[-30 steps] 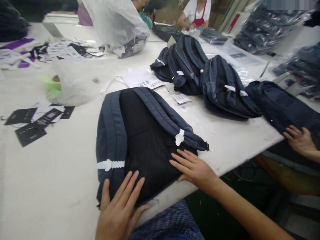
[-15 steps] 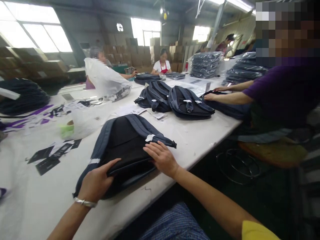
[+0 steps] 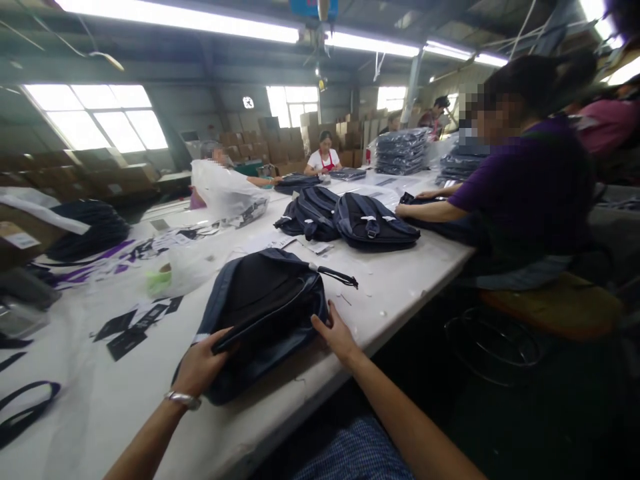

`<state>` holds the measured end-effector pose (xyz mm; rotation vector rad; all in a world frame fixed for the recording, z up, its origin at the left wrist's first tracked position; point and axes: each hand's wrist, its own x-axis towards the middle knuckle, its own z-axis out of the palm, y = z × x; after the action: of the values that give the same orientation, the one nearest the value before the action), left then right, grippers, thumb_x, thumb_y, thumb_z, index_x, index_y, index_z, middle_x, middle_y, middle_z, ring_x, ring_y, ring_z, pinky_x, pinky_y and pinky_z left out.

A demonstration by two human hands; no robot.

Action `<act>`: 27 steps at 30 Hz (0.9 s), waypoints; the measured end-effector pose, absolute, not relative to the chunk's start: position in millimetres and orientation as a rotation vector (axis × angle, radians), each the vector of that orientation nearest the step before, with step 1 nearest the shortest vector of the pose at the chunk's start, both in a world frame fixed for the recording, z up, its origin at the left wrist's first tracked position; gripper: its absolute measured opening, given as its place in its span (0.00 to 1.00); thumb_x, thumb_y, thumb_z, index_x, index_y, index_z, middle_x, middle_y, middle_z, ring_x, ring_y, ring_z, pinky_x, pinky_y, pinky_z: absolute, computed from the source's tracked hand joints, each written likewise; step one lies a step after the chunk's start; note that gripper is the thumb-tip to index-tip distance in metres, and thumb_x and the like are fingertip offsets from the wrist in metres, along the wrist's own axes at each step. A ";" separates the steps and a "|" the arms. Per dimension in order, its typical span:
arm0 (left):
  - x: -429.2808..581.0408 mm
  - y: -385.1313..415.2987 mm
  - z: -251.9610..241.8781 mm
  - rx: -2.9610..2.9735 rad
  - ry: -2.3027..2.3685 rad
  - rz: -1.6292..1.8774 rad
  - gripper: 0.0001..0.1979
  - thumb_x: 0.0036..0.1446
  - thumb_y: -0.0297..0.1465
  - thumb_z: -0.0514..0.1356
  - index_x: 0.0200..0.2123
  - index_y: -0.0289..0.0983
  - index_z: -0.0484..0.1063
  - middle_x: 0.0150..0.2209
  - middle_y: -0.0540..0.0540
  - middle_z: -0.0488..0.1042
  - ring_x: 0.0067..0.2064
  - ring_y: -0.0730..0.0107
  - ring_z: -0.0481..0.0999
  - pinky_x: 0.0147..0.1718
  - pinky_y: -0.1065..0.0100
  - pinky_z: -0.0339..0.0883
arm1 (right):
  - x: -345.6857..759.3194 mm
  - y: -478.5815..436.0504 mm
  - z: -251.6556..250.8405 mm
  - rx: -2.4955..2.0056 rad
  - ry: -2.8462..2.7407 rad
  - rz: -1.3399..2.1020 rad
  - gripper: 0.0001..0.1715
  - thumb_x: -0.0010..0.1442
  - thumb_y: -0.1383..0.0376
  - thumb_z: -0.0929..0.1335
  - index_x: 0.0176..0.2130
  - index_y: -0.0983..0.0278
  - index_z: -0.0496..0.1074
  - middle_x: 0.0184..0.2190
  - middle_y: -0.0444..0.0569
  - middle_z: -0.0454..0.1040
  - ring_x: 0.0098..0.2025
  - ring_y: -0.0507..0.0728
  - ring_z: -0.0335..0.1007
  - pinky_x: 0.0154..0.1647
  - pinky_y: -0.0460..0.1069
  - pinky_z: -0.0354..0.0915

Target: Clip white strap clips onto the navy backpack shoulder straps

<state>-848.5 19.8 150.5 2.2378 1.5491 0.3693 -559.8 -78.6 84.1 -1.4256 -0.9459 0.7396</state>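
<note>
A dark navy backpack (image 3: pixel 270 293) lies on the white table in front of me, its black back panel up and the side nearest me gaping open. My left hand (image 3: pixel 205 363) grips the near left edge of its opening, thumb on top and the other fingers hidden. At the right side, my right hand (image 3: pixel 337 333) holds the bag's rim between thumb and fingers. One strap (image 3: pixel 337 275) sticks out past the far right corner, with a bit of white wrapping on it.
Black printed tags (image 3: pixel 127 330) lie on the table (image 3: pixel 395 293) to the left. More backpacks (image 3: pixel 375 223) sit further back. At right, a co-worker in purple (image 3: pixel 525 173) handles another bag. Bagged stacks (image 3: pixel 403 152) and a white plastic sack (image 3: pixel 225 190) stand beyond.
My right hand has moved from the top of the back panel to the bag's right side. The opening gapes wider and the right strap has shifted. My view has tilted up.
</note>
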 end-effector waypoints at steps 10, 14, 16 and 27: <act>-696.8 -23.7 181.3 2.848 1.311 0.294 0.38 0.47 0.24 0.56 0.63 0.36 0.53 0.56 0.36 0.67 0.54 0.54 0.69 0.50 0.58 0.63 | -588.5 -78.9 106.6 -1.337 -0.964 0.697 0.50 0.47 0.62 0.72 0.64 0.59 0.50 0.52 0.51 0.71 0.55 0.63 0.67 0.55 0.57 0.64; -675.6 3.5 186.6 2.624 1.375 0.312 0.24 0.54 0.33 0.56 0.55 0.38 0.67 0.41 0.37 0.78 0.42 0.52 0.77 0.40 0.58 0.68 | -581.9 -82.4 93.7 -1.201 -0.955 0.683 0.44 0.49 0.63 0.71 0.62 0.59 0.54 0.56 0.51 0.67 0.58 0.62 0.62 0.59 0.58 0.59; -681.5 14.0 185.5 2.452 1.286 0.474 0.19 0.55 0.38 0.56 0.49 0.41 0.73 0.40 0.42 0.79 0.43 0.54 0.77 0.41 0.61 0.67 | -576.1 -82.9 82.5 -1.136 -0.935 0.732 0.41 0.51 0.64 0.70 0.61 0.60 0.56 0.56 0.50 0.67 0.58 0.61 0.62 0.60 0.57 0.58; -685.6 2.0 166.7 2.221 1.370 0.698 0.17 0.55 0.41 0.56 0.45 0.43 0.75 0.42 0.48 0.79 0.45 0.59 0.76 0.42 0.65 0.67 | -574.4 -61.0 71.6 -1.569 -0.849 0.452 0.56 0.43 0.53 0.74 0.64 0.65 0.51 0.63 0.59 0.55 0.65 0.65 0.50 0.63 0.59 0.52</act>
<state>-685.6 2.0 166.7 2.2211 1.3695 0.6981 -574.4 -61.0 71.6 -1.5689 -0.8488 0.4520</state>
